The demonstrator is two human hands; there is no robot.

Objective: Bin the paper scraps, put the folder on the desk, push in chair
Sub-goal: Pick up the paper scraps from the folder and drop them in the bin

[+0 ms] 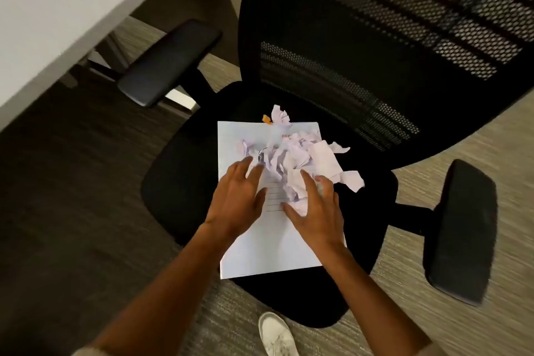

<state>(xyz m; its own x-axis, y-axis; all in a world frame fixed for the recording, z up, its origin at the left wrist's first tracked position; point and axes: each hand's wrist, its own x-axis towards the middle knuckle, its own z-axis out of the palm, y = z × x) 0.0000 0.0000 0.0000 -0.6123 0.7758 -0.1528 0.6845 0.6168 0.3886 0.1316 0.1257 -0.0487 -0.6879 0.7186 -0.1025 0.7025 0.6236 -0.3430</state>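
Observation:
A pale blue-white folder (265, 248) lies flat on the seat of a black mesh-backed office chair (185, 170). A heap of crumpled white paper scraps (291, 153) covers the folder's far half and spills off its right edge; one scrap (280, 114) and a small orange bit (266, 119) lie just beyond the folder. My left hand (237, 196) rests palm down on the folder at the heap's left side, fingers spread. My right hand (315, 208) is spread over the near scraps, its fingers curling around some of them.
A white desk (43, 17) fills the upper left, with its edge beside the chair's left armrest (170, 62). The right armrest (462, 228) juts out at the right. Grey carpet lies all around. A white shoe (277, 334) stands by the seat's near edge.

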